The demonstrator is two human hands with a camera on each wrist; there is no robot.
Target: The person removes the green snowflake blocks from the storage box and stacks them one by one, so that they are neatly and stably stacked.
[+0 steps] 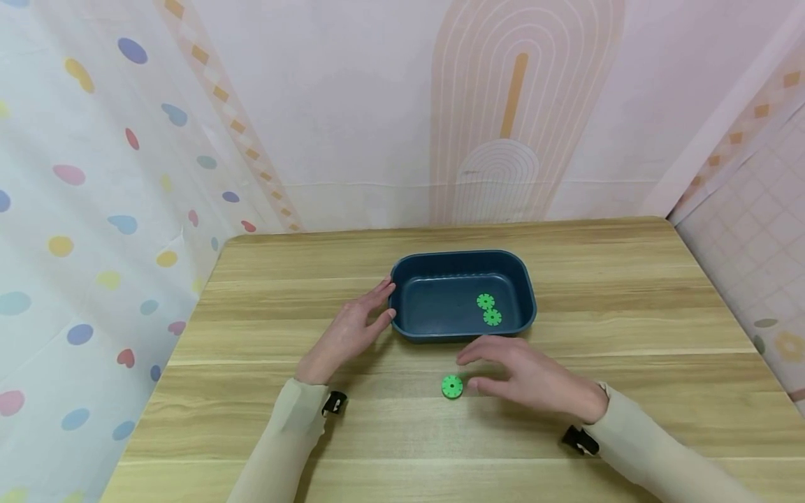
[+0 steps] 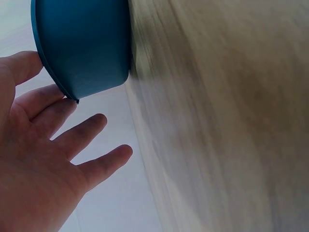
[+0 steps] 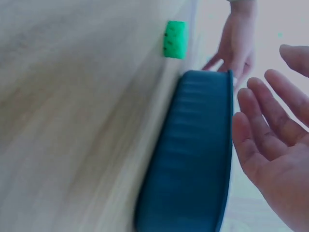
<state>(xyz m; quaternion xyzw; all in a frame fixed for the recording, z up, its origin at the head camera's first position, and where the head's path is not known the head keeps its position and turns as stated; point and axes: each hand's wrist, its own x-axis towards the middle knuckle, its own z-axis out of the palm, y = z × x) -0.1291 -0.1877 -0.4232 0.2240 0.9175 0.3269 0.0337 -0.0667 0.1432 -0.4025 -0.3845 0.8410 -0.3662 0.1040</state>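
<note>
A dark blue rectangular tub stands on the table, with two green notched discs lying on its floor at the right. In front of it is another green notched piece; side-on in the right wrist view this green piece looks thick, like a stack of discs. My left hand touches the tub's left rim with extended fingers, spread apart in the left wrist view. My right hand hovers just right of the green piece, its fingers loosely bent and holding nothing.
The wood-grain table extends around the tub on every side. A patterned cloth hangs behind its back edge, and a dotted one on the left. Each wrist wears a black strap clip.
</note>
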